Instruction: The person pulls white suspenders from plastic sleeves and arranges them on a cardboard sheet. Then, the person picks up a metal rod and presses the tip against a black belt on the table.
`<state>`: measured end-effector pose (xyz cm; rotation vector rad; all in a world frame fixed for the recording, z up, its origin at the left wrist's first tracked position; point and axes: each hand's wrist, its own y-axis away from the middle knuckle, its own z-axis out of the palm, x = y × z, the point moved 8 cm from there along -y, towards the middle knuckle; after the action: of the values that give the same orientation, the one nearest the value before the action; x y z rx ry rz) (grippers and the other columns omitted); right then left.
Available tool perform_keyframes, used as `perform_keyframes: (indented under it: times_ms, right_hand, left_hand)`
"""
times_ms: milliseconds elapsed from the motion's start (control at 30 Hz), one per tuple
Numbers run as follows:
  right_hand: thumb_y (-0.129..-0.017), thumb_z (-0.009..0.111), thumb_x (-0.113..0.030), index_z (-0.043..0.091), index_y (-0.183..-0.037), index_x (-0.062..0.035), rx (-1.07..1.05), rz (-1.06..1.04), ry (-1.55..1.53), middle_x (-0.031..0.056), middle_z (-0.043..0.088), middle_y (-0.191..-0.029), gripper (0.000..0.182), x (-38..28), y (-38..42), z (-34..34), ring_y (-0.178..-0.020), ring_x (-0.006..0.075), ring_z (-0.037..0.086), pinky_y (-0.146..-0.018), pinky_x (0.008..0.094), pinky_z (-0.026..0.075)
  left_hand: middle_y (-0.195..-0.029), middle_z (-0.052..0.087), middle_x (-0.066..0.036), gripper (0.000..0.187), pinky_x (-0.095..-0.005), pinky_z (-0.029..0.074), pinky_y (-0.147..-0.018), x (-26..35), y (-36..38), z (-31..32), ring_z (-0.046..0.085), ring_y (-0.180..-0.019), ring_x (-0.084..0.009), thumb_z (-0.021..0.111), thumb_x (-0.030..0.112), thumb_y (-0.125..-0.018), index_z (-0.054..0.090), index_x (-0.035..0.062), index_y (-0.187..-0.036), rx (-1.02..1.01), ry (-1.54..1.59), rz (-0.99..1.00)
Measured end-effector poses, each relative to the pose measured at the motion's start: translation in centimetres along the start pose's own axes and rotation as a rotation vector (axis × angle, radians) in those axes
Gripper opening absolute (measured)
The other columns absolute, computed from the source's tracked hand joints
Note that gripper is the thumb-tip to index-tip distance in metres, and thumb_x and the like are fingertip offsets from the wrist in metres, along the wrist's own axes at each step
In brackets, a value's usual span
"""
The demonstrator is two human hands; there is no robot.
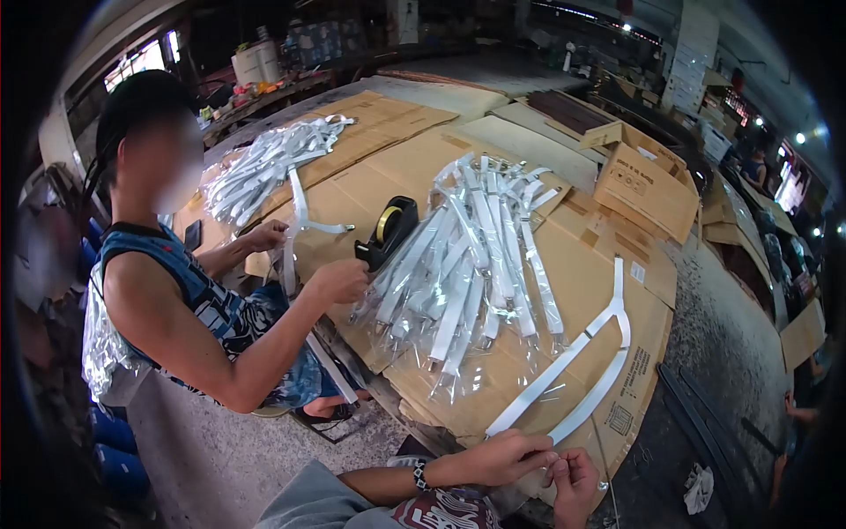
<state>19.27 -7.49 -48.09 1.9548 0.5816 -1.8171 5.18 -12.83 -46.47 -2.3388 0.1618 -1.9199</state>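
A pair of white Y-shaped suspenders [546, 385] lies spread on the cardboard, with dark adjusters on its straps. Its lower strap ends reach my hands. My left hand [507, 458], with a patterned band at the wrist, is closed at a strap end. Close beside it, my right hand [575, 483] is pinched, fingertips almost meeting the left ones. What the right fingers hold is too small to make out. Beyond my hands lies a heap of white suspenders in clear plastic sleeves [480, 256].
A co-worker [194, 291] sits at the left, one hand by a black tape dispenser [388, 231], near a strap. Another suspenders pile [264, 167] lies farther back. An open cardboard box [648, 181] stands at back right. Cardboard [639, 353] covers the table; dark strips [705, 432] lie right.
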Motion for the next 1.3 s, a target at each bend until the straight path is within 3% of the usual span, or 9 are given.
perform_keyframes:
  times_ms: [100,200,300,400,600,800,900,1067,1300]
  right_hand:
    - [-0.105,0.058,-0.018,0.058,-0.088,-0.0027,-0.033,-0.047,0.114,-0.0019,0.052,-0.071,0.023,-0.5,-0.3,0.7,-0.065,0.0075,0.047,-0.055,0.0272,0.038]
    - [-0.105,0.058,-0.015,0.058,-0.086,-0.0018,0.073,0.122,0.039,-0.0025,0.051,-0.071,0.022,0.4,-0.3,1.4,-0.063,0.0075,0.046,-0.054,0.0269,0.037]
    - [-0.104,0.059,-0.012,0.058,-0.085,-0.001,0.058,-0.002,0.081,-0.003,0.05,-0.069,0.022,0.1,-0.9,1.5,-0.061,0.007,0.044,-0.053,0.0254,0.036]
    - [-0.101,0.065,-0.015,0.058,-0.092,-0.0012,-0.026,-0.058,-0.047,0.0025,0.061,-0.075,0.017,0.0,-1.4,2.1,-0.065,0.0082,0.056,-0.06,0.0234,0.045]
    - [-0.101,0.065,-0.014,0.059,-0.092,-0.0015,0.035,-0.007,-0.054,0.0014,0.06,-0.075,0.017,0.0,-1.4,1.7,-0.065,0.0084,0.055,-0.061,0.0235,0.045]
    - [-0.098,0.068,-0.012,0.065,-0.099,0.0003,0.055,0.051,-0.113,0.0014,0.065,-0.083,0.013,0.8,-1.2,1.5,-0.071,0.0073,0.06,-0.066,0.0221,0.049]
    - [-0.097,0.07,-0.012,0.066,-0.1,0.0001,0.043,0.123,-0.125,0.0011,0.067,-0.087,0.013,1.3,-0.8,1.5,-0.074,0.0068,0.061,-0.067,0.0222,0.049]
    - [-0.094,0.072,-0.009,0.068,-0.102,0.0,0.09,-0.102,0.031,0.0017,0.068,-0.085,0.012,-0.3,-0.8,1.6,-0.075,0.007,0.061,-0.066,0.023,0.048]
    - [-0.094,0.072,-0.01,0.069,-0.1,0.0002,0.063,-0.115,0.069,0.0044,0.068,-0.084,0.012,-1.3,-0.6,1.6,-0.071,0.0083,0.06,-0.063,0.0244,0.047]
  left_hand:
    - [-0.068,0.059,-0.02,0.027,-0.0441,0.042,-0.059,-0.6,0.1,-0.4,0.056,-0.064,-0.0391,0.06,0.023,-0.103,0.06,0.001,-0.088,0.061,-0.043,0.047]
    - [-0.066,0.058,-0.019,0.028,-0.0427,0.041,-0.056,-1.1,0.2,-0.5,0.055,-0.059,-0.0339,0.06,0.023,-0.103,0.06,0.0009,-0.085,0.067,-0.072,0.045]
    - [-0.072,0.058,-0.013,0.026,-0.0361,0.042,-0.06,-1.8,0.6,-0.8,0.053,-0.062,-0.0206,0.06,0.025,-0.104,0.062,0.0008,-0.095,0.01,0.034,-0.057]
    - [-0.077,0.061,-0.008,0.021,-0.0319,0.043,-0.06,-1.2,0.8,-1.3,0.053,-0.065,-0.0128,0.063,0.023,-0.103,0.066,0.0028,-0.097,0.046,0.29,-0.022]
    - [-0.079,0.063,-0.002,0.016,-0.0282,0.043,-0.06,-0.4,0.7,-2.7,0.052,-0.067,-0.0085,0.069,0.019,-0.099,0.069,0.0035,-0.098,0.03,0.057,-0.001]
    - [-0.073,0.063,-0.002,0.013,-0.0257,0.043,-0.061,0.0,0.7,-3.1,0.054,-0.067,-0.0064,0.071,0.014,-0.096,0.072,0.002,-0.097,0.157,0.112,-0.044]
    - [-0.078,0.065,0.003,0.01,-0.0217,0.043,-0.061,-1.3,0.8,-3.1,0.053,-0.071,-0.0015,0.071,0.01,-0.096,0.073,0.0008,-0.098,0.2,0.141,-0.173]
    - [-0.08,0.066,0.005,0.008,-0.0195,0.042,-0.062,-2.0,0.9,-2.7,0.053,-0.071,-0.0003,0.073,0.008,-0.095,0.074,0.001,-0.099,0.252,0.221,-0.209]
    - [-0.078,0.067,0.004,0.013,-0.0187,0.042,-0.063,-2.6,0.8,-2.5,0.054,-0.07,-0.0009,0.072,0.009,-0.096,0.074,-0.0001,-0.105,0.183,0.147,-0.258]
